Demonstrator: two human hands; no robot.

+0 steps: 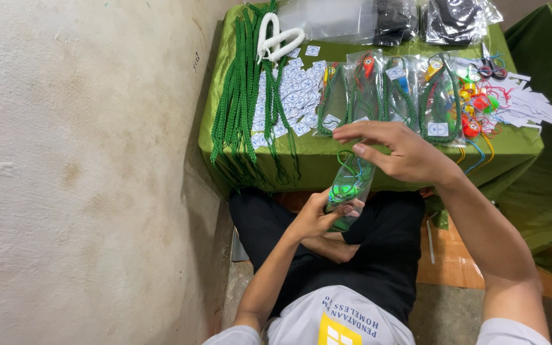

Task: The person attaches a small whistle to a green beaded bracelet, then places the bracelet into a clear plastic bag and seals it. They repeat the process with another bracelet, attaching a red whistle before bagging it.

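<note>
Here, item by item:

1. Clear plastic packet (349,185): held over your lap, just in front of the table edge, tilted upright. Inside you can see a green cord and a green round piece; finer detail is too small to tell.
2. Your left hand (319,216): fingers and thumb closed around the lower end of the packet, clamped on it.
3. Your right hand (398,152): arched over the packet's top end, fingers stretched out flat, thumb touching the upper edge. You cannot tell whether it pinches the packet or only rests on it.
4. Low table with green cloth (314,160): directly ahead of your knees.
5. Bundle of green braided cords (241,96): on the table's left side, ends hanging over the front edge.
6. White coiled cord (279,39): lying across the top of the green bundle.
7. Small white square labels (295,89): spread beside the cords.
8. Row of filled clear packets (391,92): lined up just beyond your right hand.
9. Loose coloured pieces and paper strips (499,102): at the table's right end.
</note>
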